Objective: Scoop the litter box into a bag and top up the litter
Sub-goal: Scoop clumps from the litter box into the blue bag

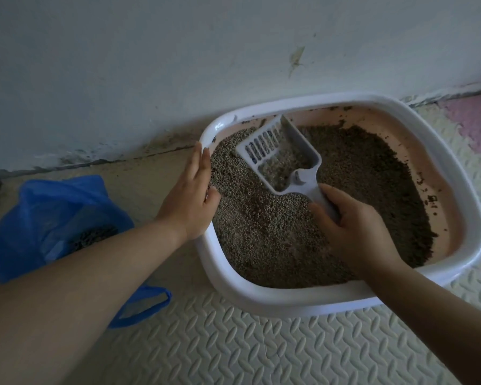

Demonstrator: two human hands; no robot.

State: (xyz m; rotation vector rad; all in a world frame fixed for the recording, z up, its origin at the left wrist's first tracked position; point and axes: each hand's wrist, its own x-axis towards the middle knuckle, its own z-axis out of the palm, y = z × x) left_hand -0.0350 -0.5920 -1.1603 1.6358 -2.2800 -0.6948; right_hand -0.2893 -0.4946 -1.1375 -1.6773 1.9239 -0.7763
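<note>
Scooping is under way: the right hand [353,229] grips the slotted scoop [278,157] in the litter box [261,295] on the floor, the left hand [190,195] lies flat-fingered on its rim, and the lifted load must next reach the blue bag [53,218] just beside

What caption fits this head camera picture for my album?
Right hand holds the scoop in the litter box; left hand rests on its rim.

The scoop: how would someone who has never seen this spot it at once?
Find the white litter box against the wall. Over its grey litter, near the far left corner, the right hand grips the scoop. It is the only pale plastic tool there, with slotted sides.
</note>
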